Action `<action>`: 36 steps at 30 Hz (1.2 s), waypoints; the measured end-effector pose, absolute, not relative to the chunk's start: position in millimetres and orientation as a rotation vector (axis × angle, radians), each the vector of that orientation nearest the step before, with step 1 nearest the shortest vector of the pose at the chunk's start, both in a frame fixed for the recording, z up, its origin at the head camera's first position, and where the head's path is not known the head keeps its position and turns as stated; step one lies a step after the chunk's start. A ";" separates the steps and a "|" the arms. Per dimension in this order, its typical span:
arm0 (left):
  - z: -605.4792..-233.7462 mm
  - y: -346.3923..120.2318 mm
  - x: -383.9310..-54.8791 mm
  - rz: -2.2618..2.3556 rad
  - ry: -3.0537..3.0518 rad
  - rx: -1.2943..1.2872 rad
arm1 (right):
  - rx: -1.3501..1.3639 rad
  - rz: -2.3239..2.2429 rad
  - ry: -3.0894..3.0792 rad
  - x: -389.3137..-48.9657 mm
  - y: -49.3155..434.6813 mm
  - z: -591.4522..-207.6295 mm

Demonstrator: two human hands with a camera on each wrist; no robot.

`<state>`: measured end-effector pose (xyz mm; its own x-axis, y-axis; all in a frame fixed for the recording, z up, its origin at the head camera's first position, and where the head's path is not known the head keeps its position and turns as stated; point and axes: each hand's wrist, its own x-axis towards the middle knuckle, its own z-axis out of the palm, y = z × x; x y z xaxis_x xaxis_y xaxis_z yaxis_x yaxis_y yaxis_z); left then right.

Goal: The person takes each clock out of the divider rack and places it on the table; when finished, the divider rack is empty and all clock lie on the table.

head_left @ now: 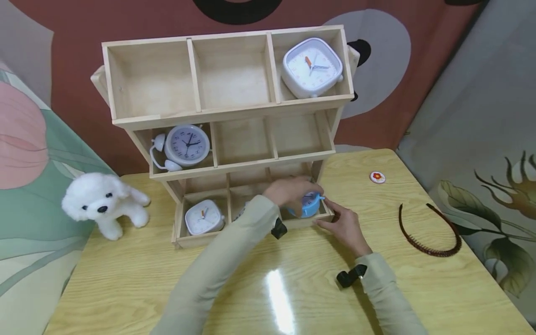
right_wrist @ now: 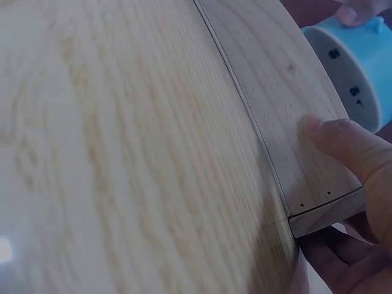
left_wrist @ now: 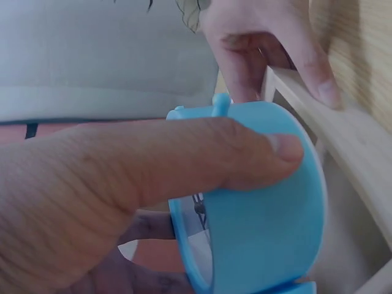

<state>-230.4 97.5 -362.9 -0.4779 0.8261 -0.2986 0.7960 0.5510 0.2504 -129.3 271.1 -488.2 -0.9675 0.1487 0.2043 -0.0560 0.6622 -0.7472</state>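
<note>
A blue alarm clock [head_left: 310, 205] is at the bottom right compartment of the wooden shelf [head_left: 234, 112]. My left hand [head_left: 291, 191] grips it, the thumb lying across its blue casing in the left wrist view. At the shelf's lower right corner, my right hand [head_left: 345, 228] holds the wooden edge [right_wrist: 294, 122], thumb on the front board and fingers round the end. A white square clock [head_left: 204, 217] sits in the bottom left compartment. The bottom middle compartment is mostly hidden by my left sleeve; part of another clock shows there.
A larger white square clock [head_left: 312, 67] stands in the top right compartment. A white twin-bell clock [head_left: 187, 145] lies sideways in the middle row's left compartment. A plush white dog [head_left: 104, 202] is left of the shelf; a flower badge [head_left: 377, 177] and brown headband [head_left: 435, 251] lie right.
</note>
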 end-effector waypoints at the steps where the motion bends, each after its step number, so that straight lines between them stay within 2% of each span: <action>1: -361.1 97.7 -228.6 0.099 2.405 1.336 | -0.074 1.188 -2.631 -129.3 271.3 -488.8; 18: -347.2 85.4 -189.6 -0.022 2.403 1.496 | -0.066 1.167 -2.620 -129.8 273.2 -491.4; 29: -371.0 61.1 -142.8 -0.160 2.397 1.622 | -0.120 1.259 -2.622 -131.6 271.2 -489.5; 36: -370.9 59.4 -124.2 -0.194 2.404 1.589 | -0.139 1.298 -2.629 -131.9 271.0 -489.2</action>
